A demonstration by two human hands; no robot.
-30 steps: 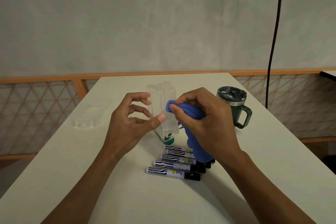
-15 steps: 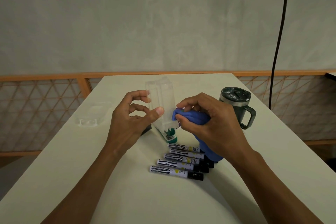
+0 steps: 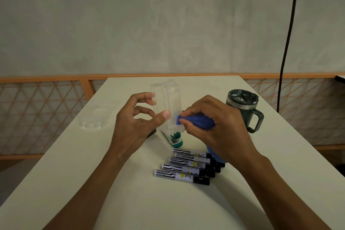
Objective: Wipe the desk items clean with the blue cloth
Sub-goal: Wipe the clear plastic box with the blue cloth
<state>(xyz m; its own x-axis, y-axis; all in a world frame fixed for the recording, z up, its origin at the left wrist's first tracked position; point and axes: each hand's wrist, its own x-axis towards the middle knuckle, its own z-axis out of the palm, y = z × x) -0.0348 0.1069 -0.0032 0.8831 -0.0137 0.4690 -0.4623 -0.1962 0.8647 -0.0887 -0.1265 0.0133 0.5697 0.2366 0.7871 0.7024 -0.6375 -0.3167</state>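
Because the case (image 3: 169,99) is clear plastic, its edges are hard to trace against the pale desk (image 3: 112,192), and the left hand's (image 3: 134,127) fingers show blurred through its wall. That hand holds the case upright off the desk, thumb pressed on the near face and fingers curled behind. The right hand (image 3: 218,130) grips the bunched cloth (image 3: 196,120), most of it buried in the fist; only a rounded blue nose pokes out between thumb and forefinger, touching the case's lower right edge, and a tail shows under the wrist. A small green bottle (image 3: 176,141) lies half hidden below the case, and a dark thing under the left palm cannot be made out. Since a second ago the cloth has slid from the upper part of the case down toward its bottom edge, while the left grip is unchanged. Five markers (image 3: 188,163) with white printed barrels and black caps lie side by side, their cap ends partly covered by the right wrist. A dark mug (image 3: 242,106) with a metal band, lid and handle stands to the right; a clear lid (image 3: 95,119) lies far left. A black cable (image 3: 287,43) hangs down the wall.
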